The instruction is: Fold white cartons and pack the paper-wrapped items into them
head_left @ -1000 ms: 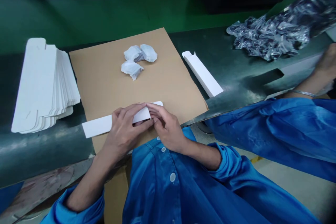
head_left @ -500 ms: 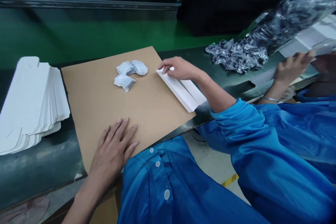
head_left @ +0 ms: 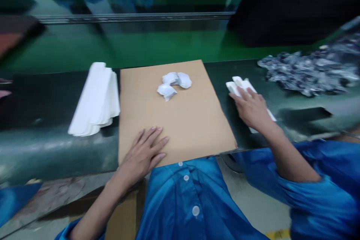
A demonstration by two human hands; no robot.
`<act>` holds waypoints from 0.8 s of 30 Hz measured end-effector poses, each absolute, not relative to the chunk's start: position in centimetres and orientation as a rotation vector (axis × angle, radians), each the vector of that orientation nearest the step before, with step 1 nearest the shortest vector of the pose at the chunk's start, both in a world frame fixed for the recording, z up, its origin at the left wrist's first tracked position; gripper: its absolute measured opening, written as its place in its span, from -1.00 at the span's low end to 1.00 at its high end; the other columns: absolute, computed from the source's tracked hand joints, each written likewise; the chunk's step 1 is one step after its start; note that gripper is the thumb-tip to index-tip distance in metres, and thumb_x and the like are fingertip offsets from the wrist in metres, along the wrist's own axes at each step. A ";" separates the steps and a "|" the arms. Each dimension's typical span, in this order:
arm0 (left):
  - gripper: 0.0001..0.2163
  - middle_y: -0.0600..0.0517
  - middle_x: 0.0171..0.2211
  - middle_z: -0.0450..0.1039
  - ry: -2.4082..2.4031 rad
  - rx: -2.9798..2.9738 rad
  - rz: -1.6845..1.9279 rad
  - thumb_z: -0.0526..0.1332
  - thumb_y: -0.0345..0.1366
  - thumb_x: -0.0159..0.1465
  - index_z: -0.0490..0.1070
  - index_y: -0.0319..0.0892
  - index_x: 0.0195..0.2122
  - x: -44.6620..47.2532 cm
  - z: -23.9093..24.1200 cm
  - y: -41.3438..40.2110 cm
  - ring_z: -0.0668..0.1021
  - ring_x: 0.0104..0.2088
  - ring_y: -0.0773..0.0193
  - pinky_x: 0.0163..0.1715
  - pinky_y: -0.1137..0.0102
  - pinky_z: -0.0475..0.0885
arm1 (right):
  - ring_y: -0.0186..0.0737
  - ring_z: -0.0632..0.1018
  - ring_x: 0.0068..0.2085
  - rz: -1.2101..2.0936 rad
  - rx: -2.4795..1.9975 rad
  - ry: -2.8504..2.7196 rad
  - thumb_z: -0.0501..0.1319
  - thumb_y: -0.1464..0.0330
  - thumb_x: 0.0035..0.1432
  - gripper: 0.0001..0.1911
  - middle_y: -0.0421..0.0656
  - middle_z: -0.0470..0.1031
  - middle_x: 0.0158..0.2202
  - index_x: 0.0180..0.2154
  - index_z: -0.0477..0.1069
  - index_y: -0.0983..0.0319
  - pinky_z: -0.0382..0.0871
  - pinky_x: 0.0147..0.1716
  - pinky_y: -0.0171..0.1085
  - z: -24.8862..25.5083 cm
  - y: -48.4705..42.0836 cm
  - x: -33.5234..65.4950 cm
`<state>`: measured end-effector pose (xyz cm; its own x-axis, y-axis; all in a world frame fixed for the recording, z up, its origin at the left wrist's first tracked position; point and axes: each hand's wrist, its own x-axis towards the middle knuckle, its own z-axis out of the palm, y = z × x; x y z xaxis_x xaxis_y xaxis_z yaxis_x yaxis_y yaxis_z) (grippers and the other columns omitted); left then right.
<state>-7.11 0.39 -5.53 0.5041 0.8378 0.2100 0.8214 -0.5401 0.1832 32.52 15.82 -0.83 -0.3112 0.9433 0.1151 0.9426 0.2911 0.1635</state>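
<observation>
My left hand [head_left: 146, 152] lies flat, fingers spread, on the near edge of a brown cardboard sheet [head_left: 194, 127]. Its palm holds nothing. My right hand [head_left: 250, 107] reaches out to the right of the sheet and rests, fingers stretched, on top of the long folded white boxes [head_left: 239, 82] lying side by side on the dark bench. Three small white wrapped packets [head_left: 174, 84] sit at the far end of the cardboard, between my two hands.
A stack of flat white carton blanks [head_left: 95, 101] lies left of the cardboard. A heap of dark shiny bags [head_left: 309, 69] fills the far right. A green conveyor belt [head_left: 140, 47] runs behind the bench. The view is blurred.
My right hand carried the folded white box from the near edge to the right and laid it beside another box. My left hand let go and went flat on the cardboard.
</observation>
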 end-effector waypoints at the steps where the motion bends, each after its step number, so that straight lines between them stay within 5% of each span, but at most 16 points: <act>1: -0.58 -0.09 0.36 0.21 1.467 2.664 0.405 0.15 -0.14 0.38 0.33 0.02 0.26 -7.3 -4.9 0.4 0.28 0.35 0.03 0.33 0.02 0.16 | 0.38 0.25 0.30 0.336 1.825 2.537 -0.03 0.41 0.38 -0.54 0.10 0.22 0.34 0.23 0.34 0.27 0.29 0.09 0.33 -0.7 16.0 33.0; 4: -0.54 -0.09 0.31 0.29 1.681 2.568 0.570 0.14 -0.08 0.37 0.30 0.01 0.28 -9.6 -2.2 1.5 0.35 0.31 0.05 0.29 0.10 0.25 | 0.38 0.27 0.29 0.459 1.822 2.642 0.04 0.31 0.38 -0.54 0.18 0.22 0.32 0.23 0.34 0.30 0.33 0.09 0.25 0.0 15.7 32.3; 7: -0.43 -0.19 0.28 0.32 2.473 2.036 0.924 0.17 -0.01 0.32 0.26 -0.13 0.30 -14.9 1.0 4.4 0.37 0.27 -0.11 0.22 -0.01 0.28 | 0.27 0.35 0.24 0.569 1.742 2.921 0.09 0.26 0.37 -0.53 0.23 0.27 0.27 0.21 0.34 0.34 0.37 0.08 0.14 0.9 14.1 28.2; 10: -0.34 -0.31 0.19 0.40 2.688 1.475 0.708 0.31 0.06 0.14 0.42 -0.28 0.16 -20.4 2.7 8.2 0.41 0.18 -0.32 0.12 -0.06 0.33 | 0.18 0.43 0.16 0.538 1.385 3.229 0.10 0.33 0.36 -0.61 0.19 0.37 0.20 0.13 0.39 0.36 0.40 0.08 0.11 1.6 11.8 22.7; 13: -0.56 -0.16 -0.14 0.61 2.607 1.387 0.677 0.33 0.01 0.09 0.60 -0.22 -0.14 -23.2 3.0 10.4 0.60 -0.12 -0.10 -0.12 0.19 0.46 | 0.15 0.46 0.14 0.435 1.120 3.389 0.15 0.41 0.31 -0.64 0.17 0.40 0.19 0.11 0.41 0.36 0.42 0.08 0.08 1.8 9.8 18.3; 16: -0.71 -0.08 -0.17 0.60 2.693 1.368 0.815 0.29 -0.09 0.11 0.61 -0.15 -0.25 -23.8 3.0 10.6 0.59 -0.17 0.04 -0.17 0.28 0.44 | 0.12 0.50 0.11 0.320 1.079 3.512 0.16 0.42 0.31 -0.64 0.15 0.44 0.16 0.11 0.41 0.38 0.46 0.04 0.05 1.9 8.5 15.9; 24: -0.71 0.04 -0.47 0.53 2.556 1.294 0.985 0.40 -0.09 -0.01 0.57 -0.21 -0.38 -24.6 2.5 10.5 0.49 -0.45 0.25 -0.49 0.40 0.29 | 0.00 0.54 0.08 -0.004 0.987 3.665 0.11 0.39 0.36 -0.63 0.06 0.49 0.13 0.14 0.37 0.36 0.50 0.03 -0.02 2.0 7.0 13.7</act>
